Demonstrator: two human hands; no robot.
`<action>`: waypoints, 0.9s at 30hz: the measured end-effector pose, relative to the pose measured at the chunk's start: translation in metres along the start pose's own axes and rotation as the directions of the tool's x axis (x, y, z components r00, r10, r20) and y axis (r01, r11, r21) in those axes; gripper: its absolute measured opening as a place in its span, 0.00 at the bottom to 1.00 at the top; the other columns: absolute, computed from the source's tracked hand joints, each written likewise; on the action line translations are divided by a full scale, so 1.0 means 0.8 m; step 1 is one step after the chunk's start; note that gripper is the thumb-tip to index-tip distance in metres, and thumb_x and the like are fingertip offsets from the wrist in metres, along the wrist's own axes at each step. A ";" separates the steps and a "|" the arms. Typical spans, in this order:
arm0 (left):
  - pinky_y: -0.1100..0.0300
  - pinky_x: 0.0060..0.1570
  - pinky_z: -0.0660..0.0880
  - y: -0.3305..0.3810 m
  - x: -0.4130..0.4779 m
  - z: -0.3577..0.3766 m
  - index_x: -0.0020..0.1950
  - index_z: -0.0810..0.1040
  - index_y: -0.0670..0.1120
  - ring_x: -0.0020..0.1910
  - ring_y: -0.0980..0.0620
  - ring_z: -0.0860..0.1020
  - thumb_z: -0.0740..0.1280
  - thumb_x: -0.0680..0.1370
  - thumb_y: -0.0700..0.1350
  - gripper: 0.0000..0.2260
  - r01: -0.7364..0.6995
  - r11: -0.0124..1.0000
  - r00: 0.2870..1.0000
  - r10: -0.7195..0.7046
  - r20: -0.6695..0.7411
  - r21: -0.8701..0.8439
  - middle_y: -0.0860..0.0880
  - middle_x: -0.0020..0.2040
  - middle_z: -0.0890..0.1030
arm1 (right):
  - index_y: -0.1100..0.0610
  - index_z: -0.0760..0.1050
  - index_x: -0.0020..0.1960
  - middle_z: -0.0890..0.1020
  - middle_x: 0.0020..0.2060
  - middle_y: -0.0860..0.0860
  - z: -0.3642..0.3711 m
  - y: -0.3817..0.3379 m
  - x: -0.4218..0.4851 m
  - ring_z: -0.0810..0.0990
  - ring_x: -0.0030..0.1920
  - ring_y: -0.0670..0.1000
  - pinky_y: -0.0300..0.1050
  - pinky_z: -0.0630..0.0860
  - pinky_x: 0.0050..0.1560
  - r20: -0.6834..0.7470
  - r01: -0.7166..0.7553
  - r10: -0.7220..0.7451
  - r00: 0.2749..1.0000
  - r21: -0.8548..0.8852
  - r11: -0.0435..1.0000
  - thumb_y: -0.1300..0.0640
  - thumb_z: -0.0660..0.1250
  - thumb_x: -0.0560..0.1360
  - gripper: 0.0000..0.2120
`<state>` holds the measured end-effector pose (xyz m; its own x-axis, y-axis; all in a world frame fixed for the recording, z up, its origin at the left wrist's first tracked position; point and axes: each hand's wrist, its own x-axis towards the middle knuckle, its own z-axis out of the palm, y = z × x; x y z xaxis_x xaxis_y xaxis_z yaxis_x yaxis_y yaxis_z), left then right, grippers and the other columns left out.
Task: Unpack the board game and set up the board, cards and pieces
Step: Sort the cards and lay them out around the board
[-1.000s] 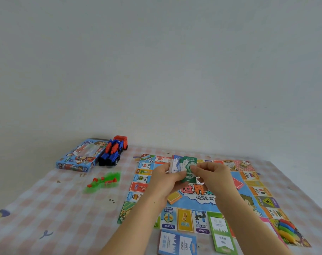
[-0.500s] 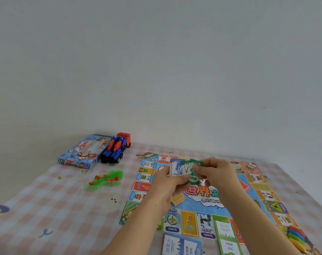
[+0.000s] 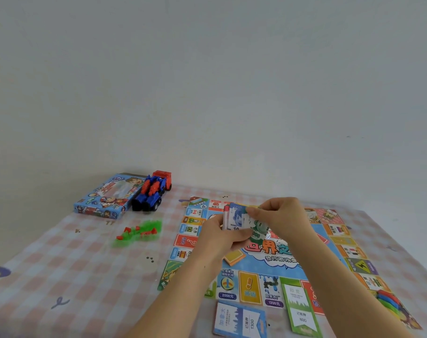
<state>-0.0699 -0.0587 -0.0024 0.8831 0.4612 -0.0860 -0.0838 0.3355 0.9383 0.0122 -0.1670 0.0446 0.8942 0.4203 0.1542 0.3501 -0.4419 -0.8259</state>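
We held the stack of play money [image 3: 239, 219] above the board [image 3: 275, 254], left hand [image 3: 216, 236] clamped around its lower edge, right hand [image 3: 280, 215] with fingertips [image 3: 250, 211] pinching the top note. Risk, in our judgement: loosening the left thumb could have let notes slide out under the fingers and scatter over the board.

Checked table [image 3: 61, 276] (board [image 3: 329, 267], box [image 3: 102, 201])

One game board [image 3: 275, 262], one game box [image 3: 105, 197], one toy truck [image 3: 152, 191], two card stacks [image 3: 239, 320] [image 3: 301, 309], two hands [image 3: 217, 237] [image 3: 284, 219], several banknotes [image 3: 241, 219].
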 end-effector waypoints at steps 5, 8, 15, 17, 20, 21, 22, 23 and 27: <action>0.59 0.41 0.82 -0.003 0.004 -0.004 0.50 0.79 0.40 0.43 0.45 0.84 0.73 0.68 0.30 0.13 0.029 0.999 0.999 -0.030 -0.012 -0.045 0.40 0.47 0.84 | 0.54 0.83 0.39 0.84 0.34 0.52 -0.002 0.000 -0.001 0.81 0.35 0.52 0.47 0.79 0.37 0.060 -0.023 0.019 0.998 0.074 0.997 0.55 0.73 0.71 0.03; 0.59 0.40 0.81 -0.004 0.005 -0.006 0.49 0.79 0.40 0.43 0.45 0.83 0.74 0.68 0.30 0.13 0.013 1.000 0.999 -0.014 -0.037 -0.024 0.41 0.46 0.84 | 0.53 0.83 0.41 0.84 0.33 0.51 -0.001 0.002 0.000 0.82 0.35 0.53 0.46 0.79 0.36 0.061 -0.011 0.008 0.998 0.048 0.999 0.56 0.73 0.71 0.02; 0.57 0.42 0.81 -0.005 0.007 -0.004 0.51 0.79 0.40 0.45 0.43 0.83 0.75 0.67 0.31 0.14 0.003 0.999 1.000 -0.002 -0.025 0.039 0.39 0.48 0.83 | 0.52 0.79 0.35 0.82 0.31 0.49 0.007 -0.002 -0.003 0.80 0.32 0.50 0.44 0.78 0.35 0.054 0.037 -0.039 0.998 0.029 0.999 0.56 0.73 0.71 0.07; 0.57 0.42 0.81 -0.006 0.007 -0.005 0.50 0.79 0.40 0.45 0.44 0.83 0.75 0.67 0.31 0.14 0.000 0.999 1.000 0.002 -0.030 0.044 0.39 0.48 0.83 | 0.52 0.80 0.37 0.82 0.32 0.49 0.007 -0.003 -0.002 0.80 0.32 0.49 0.41 0.77 0.34 0.076 0.046 -0.050 0.996 0.045 0.998 0.58 0.72 0.72 0.06; 0.57 0.42 0.81 -0.006 0.008 -0.006 0.50 0.79 0.40 0.44 0.44 0.83 0.75 0.67 0.31 0.14 -0.007 0.999 0.999 0.009 -0.049 0.044 0.39 0.48 0.83 | 0.54 0.82 0.40 0.83 0.33 0.50 0.007 -0.002 -0.002 0.81 0.34 0.51 0.44 0.79 0.36 0.072 0.040 -0.043 0.996 0.053 0.998 0.59 0.71 0.73 0.04; 0.57 0.42 0.81 -0.006 0.008 -0.006 0.50 0.79 0.40 0.44 0.44 0.83 0.75 0.67 0.31 0.14 -0.011 0.999 0.999 0.013 -0.053 0.046 0.40 0.48 0.83 | 0.52 0.82 0.39 0.83 0.33 0.50 0.008 -0.001 -0.001 0.82 0.35 0.52 0.47 0.81 0.38 0.064 0.038 -0.042 0.997 0.051 0.998 0.58 0.71 0.73 0.04; 0.57 0.42 0.82 -0.005 0.008 -0.006 0.49 0.79 0.40 0.43 0.44 0.83 0.75 0.67 0.31 0.14 -0.015 0.998 0.998 0.018 -0.058 0.054 0.40 0.48 0.83 | 0.51 0.81 0.37 0.84 0.33 0.50 0.008 0.001 -0.001 0.83 0.36 0.53 0.50 0.82 0.40 0.051 0.038 -0.040 0.998 0.041 0.998 0.57 0.72 0.72 0.05; 0.57 0.42 0.82 -0.005 0.009 -0.007 0.49 0.79 0.41 0.43 0.44 0.83 0.75 0.67 0.31 0.14 -0.019 0.998 0.998 0.023 -0.065 0.065 0.40 0.48 0.83 | 0.51 0.81 0.35 0.84 0.33 0.50 0.008 0.002 0.000 0.84 0.36 0.53 0.52 0.82 0.40 0.033 0.039 -0.040 0.999 0.023 0.999 0.54 0.74 0.70 0.06; 0.59 0.39 0.82 -0.004 0.008 -0.007 0.47 0.78 0.41 0.41 0.46 0.82 0.75 0.67 0.31 0.12 -0.024 0.997 0.997 0.030 -0.075 0.079 0.40 0.47 0.83 | 0.52 0.80 0.33 0.84 0.31 0.50 0.006 0.002 -0.001 0.84 0.35 0.53 0.54 0.82 0.40 0.004 0.010 -0.010 1.000 -0.010 1.000 0.50 0.76 0.67 0.09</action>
<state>-0.0666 -0.0524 -0.0077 0.8430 0.5315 -0.0826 -0.0683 0.2580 0.9637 0.0109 -0.1640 0.0405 0.8894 0.4280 0.1604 0.3621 -0.4457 -0.8187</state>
